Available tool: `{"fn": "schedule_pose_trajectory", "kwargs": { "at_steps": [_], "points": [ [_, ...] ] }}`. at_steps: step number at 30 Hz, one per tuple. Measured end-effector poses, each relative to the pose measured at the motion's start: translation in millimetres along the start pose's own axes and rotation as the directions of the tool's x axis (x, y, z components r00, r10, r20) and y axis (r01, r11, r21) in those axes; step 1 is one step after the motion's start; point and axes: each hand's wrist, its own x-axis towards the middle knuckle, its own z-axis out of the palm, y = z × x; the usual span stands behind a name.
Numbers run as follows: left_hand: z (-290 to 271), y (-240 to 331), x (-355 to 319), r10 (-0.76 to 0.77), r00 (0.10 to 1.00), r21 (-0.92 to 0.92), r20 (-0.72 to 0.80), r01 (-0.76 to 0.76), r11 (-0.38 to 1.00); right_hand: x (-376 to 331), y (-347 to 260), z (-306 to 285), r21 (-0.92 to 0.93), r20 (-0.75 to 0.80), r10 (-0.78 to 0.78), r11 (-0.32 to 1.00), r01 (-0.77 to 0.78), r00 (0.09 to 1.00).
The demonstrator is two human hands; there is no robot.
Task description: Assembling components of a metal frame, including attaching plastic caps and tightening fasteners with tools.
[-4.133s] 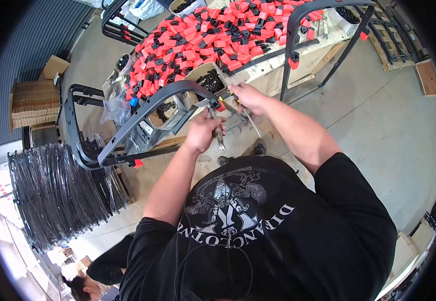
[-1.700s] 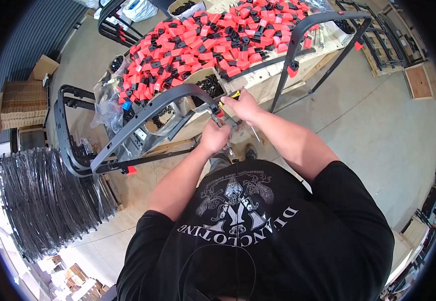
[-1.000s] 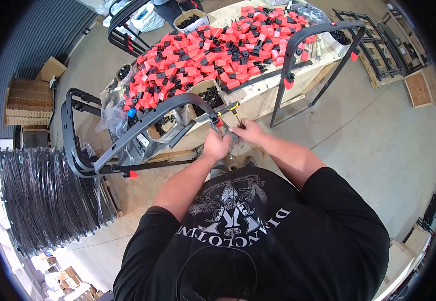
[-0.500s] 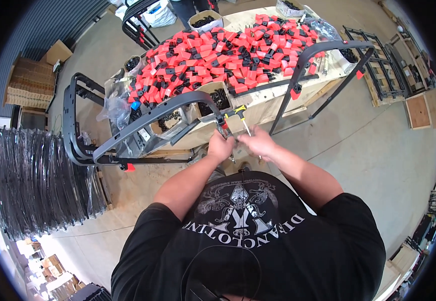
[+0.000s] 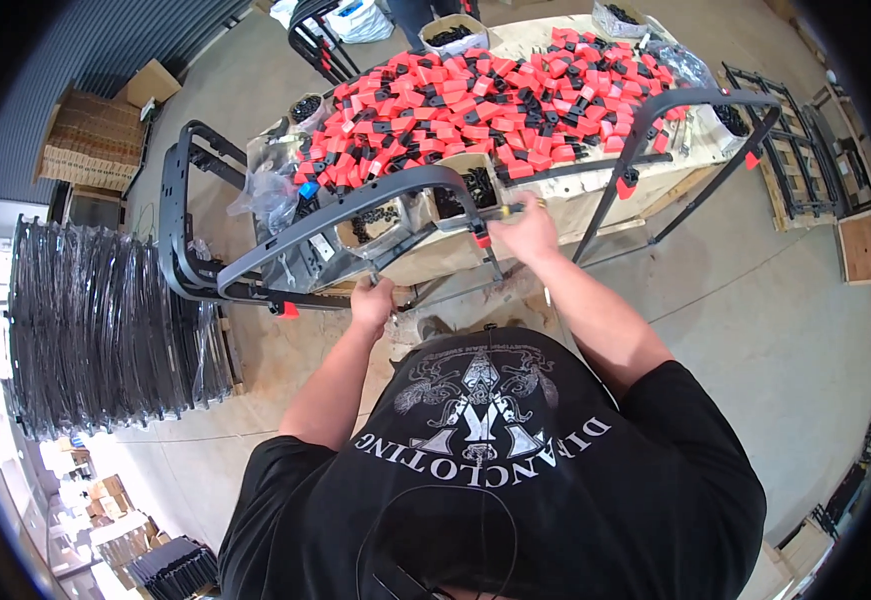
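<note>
Yellow driver [image 5: 504, 211] was gripped in the right hand [image 5: 527, 234], a metal tool [image 5: 374, 277] in the left hand [image 5: 372, 304], red caps [image 5: 482, 240] were already fitted on the frame [image 5: 410, 179] by the desk [image 5: 580, 200], tightening seemingly unfinished, and a huge pile [image 5: 455, 105] was left.

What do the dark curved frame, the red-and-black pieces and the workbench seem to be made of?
Dark curved frame: probably coated metal, satin; slim bars with holes and a soft sheen, though plastic isn't ruled out.
Red-and-black pieces: likely moulded plastic, smooth-looking; even colour and repeated blocky shapes.
Workbench: seemingly unpainted wood; pale, blotchy surfaces, though solid or plywood is unclear.
</note>
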Motion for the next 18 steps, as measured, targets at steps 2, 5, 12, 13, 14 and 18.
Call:
{"fn": "schedule_pose_trajectory", "kwargs": {
  "at_steps": [2, 5, 12, 13, 14, 18],
  "points": [
    [-21.6, -7.3, 11.1, -0.024, 0.99, -0.035, -0.137, 0.019, 0.999, 3.0, 9.9, -5.9, 0.012, 0.005, 0.136, 0.991, -0.136, 0.991],
    [-44.9, -14.3, 37.8, -0.01, 0.979, -0.05, -0.206, -0.001, 0.999, 2.2, 61.6, 6.2, 0.202, 0.051, 0.219, 0.953, -0.225, 0.974],
    [-124.1, -44.8, 151.5, 0.17, 0.968, 0.198, -0.187, -0.133, 0.971, -82.0, 36.6, 54.6, 0.037, 0.441, 0.253, 0.953, -0.299, 0.861],
    [-134.5, -50.0, 158.0, 0.092, 0.99, 0.268, -0.106, -0.061, 0.961, -87.6, 14.5, 68.6, -0.024, 0.605, 0.315, 0.925, -0.379, 0.731],
    [-137.7, -52.0, 155.5, 0.082, 0.992, 0.26, -0.099, -0.054, 0.964, -94.2, -6.9, 82.2, -0.098, 0.733, 0.37, 0.887, -0.451, 0.57],
    [-136.6, -22.0, 89.2, 0.351, 0.935, 0.708, -0.039, -0.222, 0.67, -96.2, -50.1, 166.8, -0.079, 0.838, 0.172, 0.977, -0.197, 0.517]
  ]
}}
